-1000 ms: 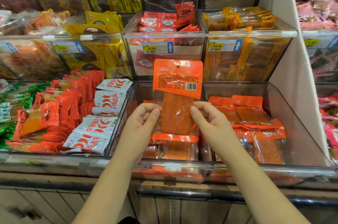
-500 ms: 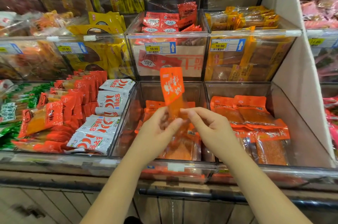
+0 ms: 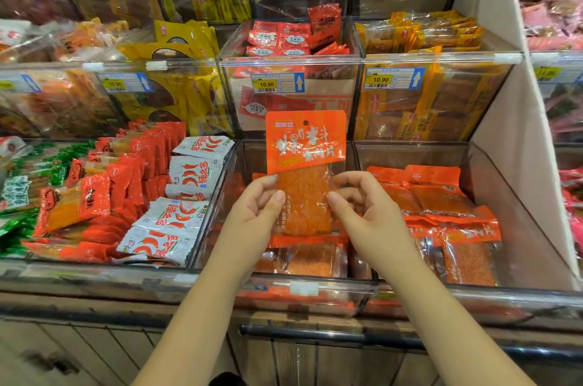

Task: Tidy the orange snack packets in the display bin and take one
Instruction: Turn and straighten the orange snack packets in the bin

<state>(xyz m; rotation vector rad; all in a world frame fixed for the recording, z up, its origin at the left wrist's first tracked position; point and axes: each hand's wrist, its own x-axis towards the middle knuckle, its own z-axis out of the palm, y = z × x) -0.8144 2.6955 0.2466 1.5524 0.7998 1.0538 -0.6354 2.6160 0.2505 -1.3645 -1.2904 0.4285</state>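
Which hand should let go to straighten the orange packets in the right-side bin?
Probably the right hand: it is nearest that pile of orange packets. The left hand also pinches the held packet, so it could keep it alone.

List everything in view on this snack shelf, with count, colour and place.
centre bin: one, clear, front row
held packet: one, orange, upright above centre bin
loose packets: several, orange, inside centre bin
neighbour packets: several, orange, right of centre bin
chilli packets: about six, white and red, front left
red packets: many, red, left of chilli packets
price tags: several, yellow and blue, bin fronts
left hand: pinches held packet's left edge
right hand: pinches its right edge
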